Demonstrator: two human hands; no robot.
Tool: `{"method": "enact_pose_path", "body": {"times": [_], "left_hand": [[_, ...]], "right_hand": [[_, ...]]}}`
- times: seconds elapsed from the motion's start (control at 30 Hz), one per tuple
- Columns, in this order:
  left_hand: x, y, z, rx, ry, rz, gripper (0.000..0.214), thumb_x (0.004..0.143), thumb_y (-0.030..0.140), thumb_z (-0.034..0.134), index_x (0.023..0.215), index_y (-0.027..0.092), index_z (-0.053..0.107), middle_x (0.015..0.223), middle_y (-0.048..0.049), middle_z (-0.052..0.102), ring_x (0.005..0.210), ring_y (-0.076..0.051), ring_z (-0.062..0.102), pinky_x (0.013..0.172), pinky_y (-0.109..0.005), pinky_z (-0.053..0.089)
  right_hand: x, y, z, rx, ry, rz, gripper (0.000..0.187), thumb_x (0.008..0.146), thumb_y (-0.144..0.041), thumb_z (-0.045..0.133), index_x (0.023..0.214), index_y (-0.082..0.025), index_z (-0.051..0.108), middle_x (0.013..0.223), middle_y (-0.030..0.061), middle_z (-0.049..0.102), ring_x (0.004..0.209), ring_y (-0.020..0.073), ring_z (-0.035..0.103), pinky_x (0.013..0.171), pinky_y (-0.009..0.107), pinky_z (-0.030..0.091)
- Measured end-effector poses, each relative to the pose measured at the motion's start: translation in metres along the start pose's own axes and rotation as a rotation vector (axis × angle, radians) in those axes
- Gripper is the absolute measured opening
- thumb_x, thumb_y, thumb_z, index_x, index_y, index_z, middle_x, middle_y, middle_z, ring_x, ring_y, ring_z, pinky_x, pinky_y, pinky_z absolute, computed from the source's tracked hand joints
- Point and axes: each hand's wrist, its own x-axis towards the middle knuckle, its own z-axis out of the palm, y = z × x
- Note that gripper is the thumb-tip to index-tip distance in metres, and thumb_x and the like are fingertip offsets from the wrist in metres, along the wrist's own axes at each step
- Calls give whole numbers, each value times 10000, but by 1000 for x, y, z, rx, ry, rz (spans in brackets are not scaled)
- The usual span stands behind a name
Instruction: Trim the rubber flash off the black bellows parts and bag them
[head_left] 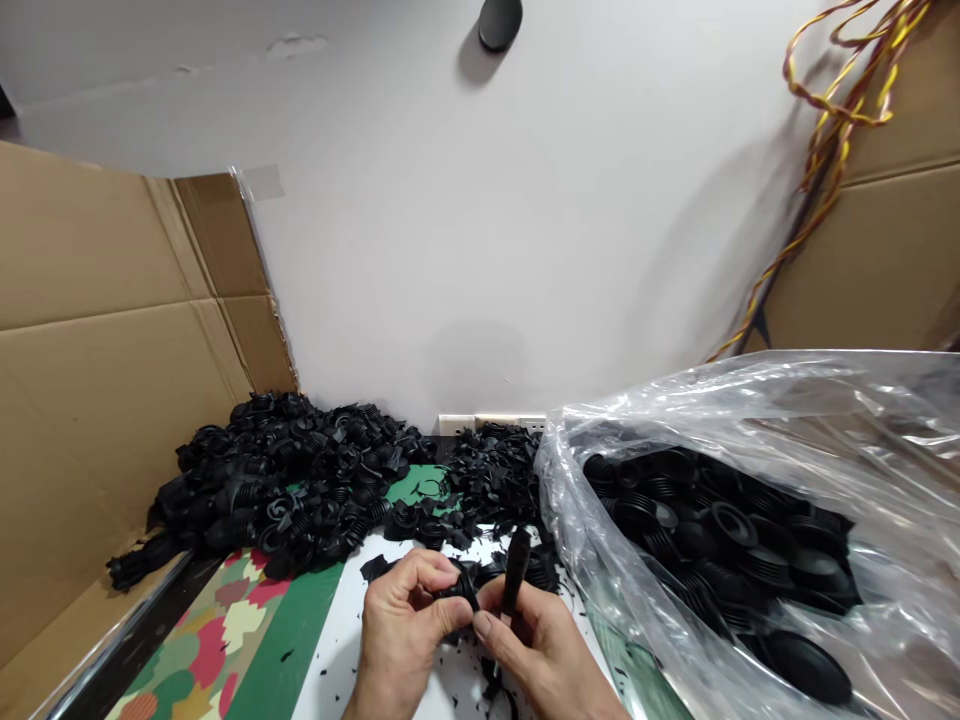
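Black rubber part (459, 588) pinched between curled fingers of the left hand (401, 625); the right hand (544, 650) grips a dark-handled tool (516, 568) (tip hidden) just beside it.

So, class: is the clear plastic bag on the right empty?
No, the clear plastic bag is filled with a heap of black rubber parts.

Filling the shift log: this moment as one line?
left hand: pinches black ribbed rubber part | right hand: holds slim black tool beside part | clear plastic bag: right
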Motion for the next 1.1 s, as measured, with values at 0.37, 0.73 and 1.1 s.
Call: {"method": "enact_pose_path", "body": {"times": [0.37, 0.73, 1.1], "left_hand": [[-4, 1, 2, 2, -15, 7, 177, 458, 19, 755, 515, 164, 670, 648, -13, 629, 620, -156, 566, 544, -222, 449], [-4, -5, 1, 51, -48, -5, 174, 492, 25, 756, 533, 164, 659, 656, -9, 619, 616, -147, 559, 524, -213, 442], [-6, -1, 5, 58, -43, 1, 186, 482, 35, 773, 505, 167, 644, 633, 4, 603, 592, -141, 555, 499, -203, 449]], "right_hand": [[-2, -23, -24, 176, 108, -221, 227, 786, -408, 632, 912, -245, 726, 841, 51, 600, 635, 159, 563, 560, 288, 487], [-3, -12, -13, 93, 179, -368, 73, 751, -262, 692, 816, -243, 718, 793, 54, 672, 759, 213, 629, 633, 297, 533], [-4, -12, -11, 59, 138, -418, 97, 770, -186, 674, 843, -249, 684, 787, 25, 639, 722, 173, 618, 623, 257, 523]]}}
